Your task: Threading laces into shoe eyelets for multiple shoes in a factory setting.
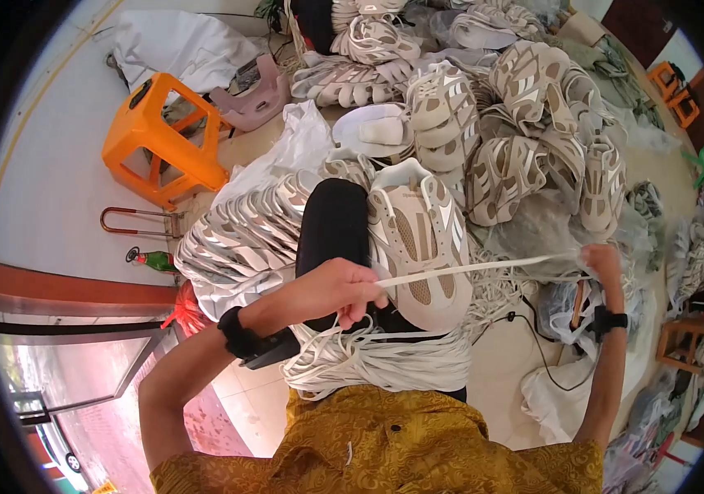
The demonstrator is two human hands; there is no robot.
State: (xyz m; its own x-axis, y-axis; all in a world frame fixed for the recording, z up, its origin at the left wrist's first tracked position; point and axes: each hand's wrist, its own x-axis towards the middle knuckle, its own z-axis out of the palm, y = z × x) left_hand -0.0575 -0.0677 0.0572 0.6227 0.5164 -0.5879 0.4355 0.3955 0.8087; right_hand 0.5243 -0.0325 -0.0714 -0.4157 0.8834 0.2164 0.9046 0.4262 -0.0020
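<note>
A cream shoelace (484,267) is stretched nearly level across the toe of a beige and white shoe upper (405,218). My left hand (352,290) is closed on the lace's left end, just beside the upper. Out to the right, my right hand (603,262) grips the other end with fingers closed. The upper rests over my right leg, toe toward me, with its eyelets showing and no lace visible in them. Across my lap lies a thick bundle of cream laces (381,362).
Stacked shoe uppers (245,222) lean left of my black-clad knee (334,218). More piles of uppers (525,156) stand ahead and right. An orange stool (163,140) is at the far left, near a green bottle (154,260). A black cable (545,329) runs across the floor at right.
</note>
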